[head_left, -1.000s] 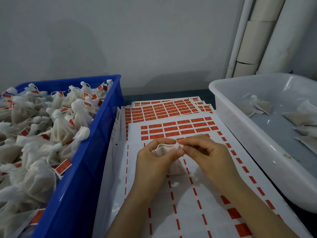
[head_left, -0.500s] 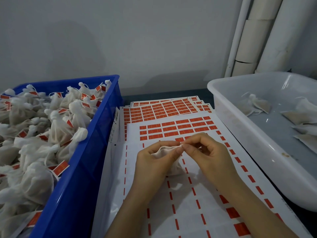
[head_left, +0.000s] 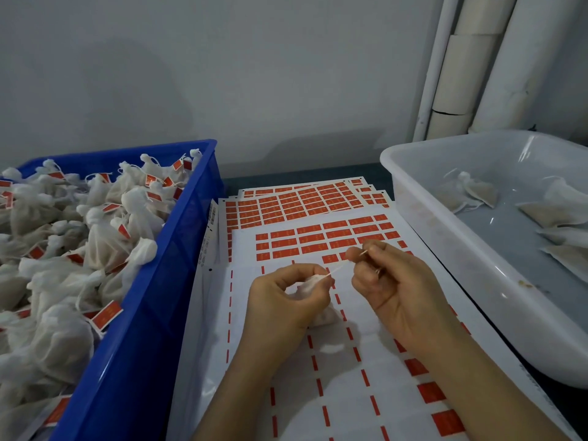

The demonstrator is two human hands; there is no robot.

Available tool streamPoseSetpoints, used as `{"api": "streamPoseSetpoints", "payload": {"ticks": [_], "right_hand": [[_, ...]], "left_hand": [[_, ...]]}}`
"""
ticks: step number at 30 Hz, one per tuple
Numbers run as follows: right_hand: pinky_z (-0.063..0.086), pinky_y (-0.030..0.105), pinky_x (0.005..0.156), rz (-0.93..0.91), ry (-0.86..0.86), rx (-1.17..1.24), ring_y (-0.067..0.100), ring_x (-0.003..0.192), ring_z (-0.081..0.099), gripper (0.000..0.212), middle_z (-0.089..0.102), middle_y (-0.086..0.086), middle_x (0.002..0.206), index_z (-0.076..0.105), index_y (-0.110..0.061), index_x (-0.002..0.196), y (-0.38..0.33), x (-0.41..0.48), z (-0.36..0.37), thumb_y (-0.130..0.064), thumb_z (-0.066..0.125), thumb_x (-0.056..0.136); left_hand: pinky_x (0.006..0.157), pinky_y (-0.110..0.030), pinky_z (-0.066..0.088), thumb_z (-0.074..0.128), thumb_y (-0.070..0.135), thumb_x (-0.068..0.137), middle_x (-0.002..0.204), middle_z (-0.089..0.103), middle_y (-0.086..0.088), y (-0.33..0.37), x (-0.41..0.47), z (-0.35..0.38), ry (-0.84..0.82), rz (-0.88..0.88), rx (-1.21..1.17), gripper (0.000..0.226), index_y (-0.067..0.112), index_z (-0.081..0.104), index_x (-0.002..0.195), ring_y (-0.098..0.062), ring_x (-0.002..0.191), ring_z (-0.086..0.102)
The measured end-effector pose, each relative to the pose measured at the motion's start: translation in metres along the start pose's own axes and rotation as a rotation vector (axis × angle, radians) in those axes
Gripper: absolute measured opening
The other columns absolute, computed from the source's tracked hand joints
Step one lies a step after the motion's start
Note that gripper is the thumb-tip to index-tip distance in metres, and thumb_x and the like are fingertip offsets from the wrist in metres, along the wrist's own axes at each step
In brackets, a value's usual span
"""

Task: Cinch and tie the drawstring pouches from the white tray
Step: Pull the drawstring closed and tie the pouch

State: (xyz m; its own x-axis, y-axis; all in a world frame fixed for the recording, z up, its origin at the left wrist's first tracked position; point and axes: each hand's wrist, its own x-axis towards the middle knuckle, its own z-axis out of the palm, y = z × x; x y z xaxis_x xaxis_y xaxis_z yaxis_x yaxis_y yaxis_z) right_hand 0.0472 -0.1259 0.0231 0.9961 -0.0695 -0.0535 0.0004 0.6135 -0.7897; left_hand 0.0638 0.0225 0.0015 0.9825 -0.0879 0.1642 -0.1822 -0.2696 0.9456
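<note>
— Drawstring (head_left: 339,269) looks taut to me. Is this the cinching?

— I'd say so. The left hand (head_left: 286,300) has the pouch (head_left: 307,286) bunched in its grip, fingers curled round the neck. It's a little to the left of the white tray (head_left: 410,198), above the label sheets (head_left: 318,218) on the surface.

— And the right hand (head_left: 394,281)?

— Narrow grip, thumb against forefinger, pinching the string's free end. It sits between the pouch and the tray, with the string running straight from one hand to the other.

— Is the mouth closed, then?

— Can't tell, because the left fingers cover it. The fabric looks gathered, so my guess is the pull is nearly done and the knot isn't started.

— So tying comes next?

— That's my reading. It calls for keeping the tension on while the right hand loops the string round and through, close against the neck. If it goes slack, the gathers could open again.

— Plenty left to do?

— Several flat pouches (head_left: 477,192) lie in the tray, apparently untied. The blue crate (head_left: 152,313), on the far side of the sheets from the tray, is heaped with tied ones carrying red tags.
</note>
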Motion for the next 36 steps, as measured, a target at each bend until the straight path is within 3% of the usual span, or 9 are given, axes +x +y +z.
{"api": "streamPoseSetpoints", "payload": {"ticks": [5, 9, 13, 16, 21, 27, 30, 34, 36], "right_hand": [[0.051, 0.021, 0.058, -0.030, -0.064, -0.115, 0.014, 0.051, 0.054, 0.015, 0.062, 0.007, 0.071, 0.060, -0.011, 0.091, 0.005, 0.002, -0.001, -0.022, 0.054, 0.082], [0.046, 0.017, 0.058, -0.208, -0.052, -0.663, 0.010, 0.054, 0.053, 0.009, 0.057, -0.008, 0.063, 0.053, -0.023, 0.086, 0.012, -0.002, -0.003, -0.019, 0.049, 0.093], [0.042, 0.002, 0.068, -0.407, -0.102, -1.194, -0.003, 0.075, 0.056, 0.010, 0.054, -0.024, 0.076, 0.048, -0.038, 0.089, 0.024, -0.008, -0.001, -0.030, 0.053, 0.089], [0.035, -0.003, 0.072, -0.447, -0.092, -1.363, -0.004, 0.076, 0.049, 0.003, 0.046, -0.021, 0.085, 0.048, -0.032, 0.090, 0.027, -0.006, 0.000, -0.031, 0.051, 0.091], [0.035, 0.000, 0.068, -0.452, -0.155, -1.450, -0.006, 0.074, 0.046, 0.012, 0.036, -0.027, 0.078, 0.039, -0.034, 0.081, 0.028, -0.005, -0.004, -0.035, 0.046, 0.091], [0.043, 0.004, 0.065, -0.296, -0.135, -1.000, -0.006, 0.077, 0.055, 0.020, 0.057, -0.023, 0.071, 0.051, -0.031, 0.076, 0.024, -0.011, 0.003, -0.048, 0.041, 0.078], [0.043, 0.003, 0.061, -0.283, -0.063, -0.904, -0.008, 0.073, 0.057, 0.014, 0.059, -0.023, 0.066, 0.053, -0.028, 0.078, 0.020, -0.010, 0.000, -0.040, 0.047, 0.083], [0.042, 0.001, 0.066, -0.424, 0.054, -0.964, -0.002, 0.083, 0.059, 0.014, 0.058, -0.024, 0.086, 0.052, -0.033, 0.081, 0.019, -0.009, -0.001, -0.045, 0.046, 0.076], [0.041, 0.000, 0.067, -0.477, 0.077, -1.022, -0.002, 0.084, 0.057, 0.011, 0.056, -0.024, 0.090, 0.050, -0.035, 0.081, 0.022, -0.009, 0.001, -0.045, 0.046, 0.077]], "left_hand": [[0.057, -0.003, 0.045, 0.068, 0.022, 0.083, 0.085, 0.065, 0.029, -0.003, -0.001, 0.000, -0.055, 0.033, 0.007, 0.009, 0.031, 0.067, 0.082, 0.009, 0.089, 0.058], [0.057, -0.003, 0.044, 0.069, 0.019, 0.082, 0.092, 0.057, 0.035, -0.003, -0.004, 0.003, -0.072, 0.062, 0.008, 0.027, 0.041, 0.059, 0.093, 0.011, 0.088, 0.056], [0.060, -0.004, 0.046, 0.071, 0.016, 0.081, 0.090, 0.060, 0.030, -0.005, -0.003, 0.003, -0.053, 0.141, 0.050, 0.036, 0.046, 0.054, 0.095, 0.005, 0.086, 0.060], [0.063, -0.002, 0.045, 0.071, 0.018, 0.081, 0.084, 0.060, 0.030, -0.007, -0.003, 0.003, -0.021, 0.183, 0.148, 0.037, 0.047, 0.051, 0.092, 0.009, 0.089, 0.057], [0.088, -0.022, 0.050, 0.067, 0.024, 0.085, 0.096, 0.052, 0.023, -0.010, -0.001, 0.005, -0.066, 0.218, 0.321, 0.040, 0.052, 0.040, 0.091, -0.012, 0.098, 0.055], [0.067, -0.010, 0.052, 0.071, 0.018, 0.081, 0.086, 0.057, 0.020, -0.008, 0.001, 0.000, 0.014, 0.225, 0.174, 0.040, 0.045, 0.045, 0.096, -0.007, 0.082, 0.061], [0.075, -0.002, 0.046, 0.076, 0.025, 0.076, 0.096, 0.051, 0.025, -0.008, -0.002, 0.003, 0.049, 0.223, 0.153, 0.041, 0.040, 0.045, 0.096, -0.003, 0.094, 0.056], [0.075, -0.005, 0.041, 0.060, 0.037, 0.077, 0.083, 0.052, 0.022, -0.004, -0.008, 0.010, 0.090, 0.344, 0.148, 0.010, 0.036, 0.052, 0.071, -0.002, 0.089, 0.051], [0.062, -0.007, 0.043, 0.050, 0.043, 0.088, 0.064, 0.057, 0.015, 0.000, -0.010, 0.012, -0.040, 0.218, -0.067, 0.035, 0.032, 0.059, 0.056, -0.001, 0.067, 0.055]]}}
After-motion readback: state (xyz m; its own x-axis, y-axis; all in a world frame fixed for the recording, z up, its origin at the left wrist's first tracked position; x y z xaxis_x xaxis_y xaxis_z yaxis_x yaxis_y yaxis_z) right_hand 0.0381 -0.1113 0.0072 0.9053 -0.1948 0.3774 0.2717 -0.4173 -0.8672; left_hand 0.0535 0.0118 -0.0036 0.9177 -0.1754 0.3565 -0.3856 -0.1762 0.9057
